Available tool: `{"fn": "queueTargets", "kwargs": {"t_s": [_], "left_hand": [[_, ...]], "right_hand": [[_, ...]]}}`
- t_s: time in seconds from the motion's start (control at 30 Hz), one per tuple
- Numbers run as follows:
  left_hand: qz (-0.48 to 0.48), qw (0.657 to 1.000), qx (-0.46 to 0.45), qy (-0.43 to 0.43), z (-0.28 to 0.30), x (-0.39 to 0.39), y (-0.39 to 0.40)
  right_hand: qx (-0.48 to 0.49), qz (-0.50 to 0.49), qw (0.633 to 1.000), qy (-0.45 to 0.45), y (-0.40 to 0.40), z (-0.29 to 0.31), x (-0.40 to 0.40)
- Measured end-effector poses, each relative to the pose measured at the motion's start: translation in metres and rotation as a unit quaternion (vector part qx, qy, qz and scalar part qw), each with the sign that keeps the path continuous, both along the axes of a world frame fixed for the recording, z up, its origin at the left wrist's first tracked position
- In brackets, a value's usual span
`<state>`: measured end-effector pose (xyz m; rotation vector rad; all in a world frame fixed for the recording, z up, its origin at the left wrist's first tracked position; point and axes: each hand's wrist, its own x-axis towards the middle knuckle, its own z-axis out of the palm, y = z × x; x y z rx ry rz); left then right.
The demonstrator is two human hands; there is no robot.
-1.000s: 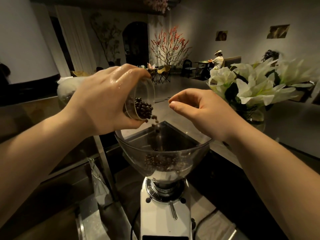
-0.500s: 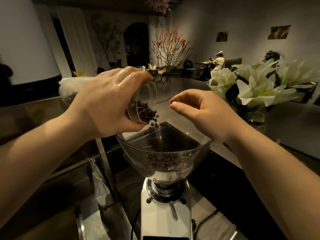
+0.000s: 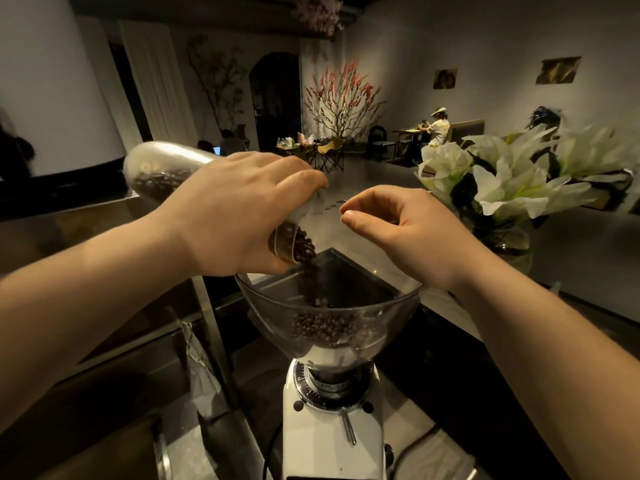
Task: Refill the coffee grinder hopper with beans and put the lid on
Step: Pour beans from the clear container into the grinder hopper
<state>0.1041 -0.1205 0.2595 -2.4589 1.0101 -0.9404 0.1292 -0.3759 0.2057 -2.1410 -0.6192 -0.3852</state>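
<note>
Two hands raised, left hand tipping jar

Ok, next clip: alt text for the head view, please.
The left hand tips a clear jar so coffee beans stream into the open hopper of a white grinder. The right hand hovers loosely curled, holding nothing, above the hopper's right rim. No lid shows; white lilies stand at right.
</note>
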Motion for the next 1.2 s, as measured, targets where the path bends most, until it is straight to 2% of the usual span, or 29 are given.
{"fn": "queueTargets", "kwargs": {"t_s": [0.37,0.87,1.2], "left_hand": [[0.013,0.999,-0.048,0.018,-0.0008,-0.001,0.0048],[-0.001,1.0,0.008,0.003,-0.0003,-0.0006,0.0022],[0.003,1.0,-0.009,0.006,-0.0009,-0.0012,0.0029]], "right_hand": [[0.001,0.002,1.0,0.0,-0.0004,0.0002,-0.0003],[-0.008,0.001,1.0,0.001,-0.0004,0.0004,0.0007],[0.0,0.003,1.0,0.003,0.0001,0.0002,-0.0008]]}}
